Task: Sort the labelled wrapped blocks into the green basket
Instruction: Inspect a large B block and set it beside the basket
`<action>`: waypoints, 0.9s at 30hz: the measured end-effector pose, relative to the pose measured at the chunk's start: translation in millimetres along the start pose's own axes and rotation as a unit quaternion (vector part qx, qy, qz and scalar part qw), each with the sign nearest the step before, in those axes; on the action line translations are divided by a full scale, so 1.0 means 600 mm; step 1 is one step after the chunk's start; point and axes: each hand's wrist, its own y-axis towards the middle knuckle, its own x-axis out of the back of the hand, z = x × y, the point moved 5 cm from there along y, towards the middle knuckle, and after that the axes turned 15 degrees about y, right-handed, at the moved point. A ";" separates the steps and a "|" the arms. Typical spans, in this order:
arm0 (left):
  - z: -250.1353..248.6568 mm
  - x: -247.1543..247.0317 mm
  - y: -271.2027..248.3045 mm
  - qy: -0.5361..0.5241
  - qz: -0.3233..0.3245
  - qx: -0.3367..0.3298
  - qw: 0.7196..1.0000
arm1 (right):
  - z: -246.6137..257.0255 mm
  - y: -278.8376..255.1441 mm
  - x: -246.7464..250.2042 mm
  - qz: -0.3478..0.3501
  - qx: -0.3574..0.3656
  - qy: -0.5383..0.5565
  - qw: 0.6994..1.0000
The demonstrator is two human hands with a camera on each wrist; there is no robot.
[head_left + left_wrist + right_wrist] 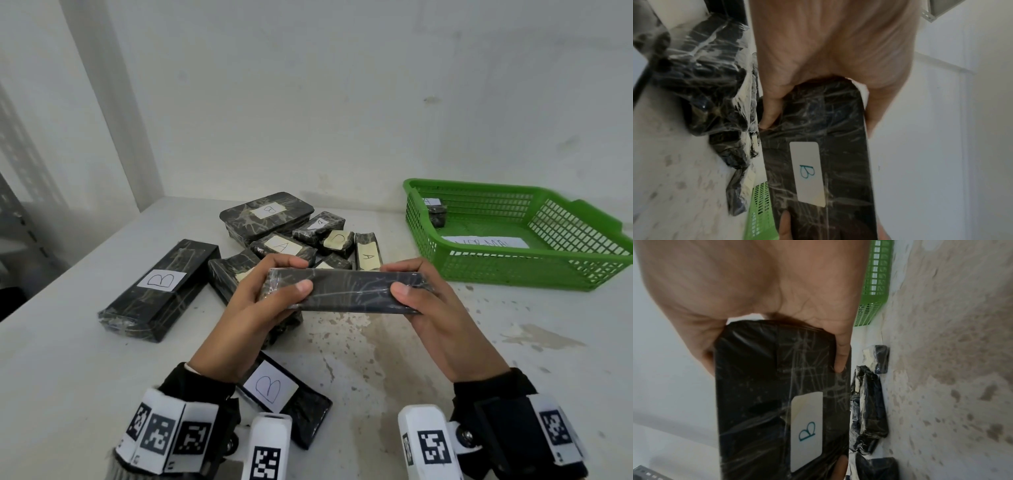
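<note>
Both hands hold one long black wrapped block [342, 289] above the table, level and side-on to me. My left hand [274, 291] grips its left end and my right hand [411, 287] grips its right end, thumbs on the near face. Its white label marked B [807, 172] faces away from me and shows in both wrist views [806, 426]. The green basket [507, 270] stands at the back right, with one small wrapped block [436, 210] in its far left corner and a paper sheet [486, 242] on its floor.
A pile of wrapped blocks [291, 236] labelled A, B and C lies behind the hands. A long B block [161, 287] lies at the left and another B block [284, 394] near my left wrist. The stained white table [479, 342] meets a white wall behind.
</note>
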 end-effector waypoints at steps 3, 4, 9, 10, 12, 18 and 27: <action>0.004 0.002 0.003 -0.015 -0.012 -0.003 1.000 | -0.003 0.001 0.001 0.005 -0.014 -0.019 1.000; 0.003 0.003 0.003 -0.024 -0.014 -0.006 1.000 | -0.005 0.000 0.000 0.011 -0.024 -0.020 0.999; -0.003 0.007 -0.001 -0.010 -0.017 -0.025 0.999 | -0.008 -0.003 -0.006 0.013 -0.053 -0.033 0.998; -0.003 0.006 -0.001 -0.009 -0.009 -0.024 1.000 | -0.009 -0.003 -0.004 0.008 -0.057 -0.037 0.998; -0.001 0.004 -0.001 -0.007 0.007 -0.019 1.000 | -0.008 -0.003 -0.003 0.005 -0.064 -0.039 0.997; 0.005 -0.003 0.001 -0.002 -0.017 -0.011 1.000 | -0.010 -0.006 -0.002 -0.007 -0.074 -0.016 0.997; 0.004 -0.001 -0.001 -0.009 -0.028 -0.012 0.999 | -0.016 -0.005 -0.012 -0.024 -0.072 0.005 0.997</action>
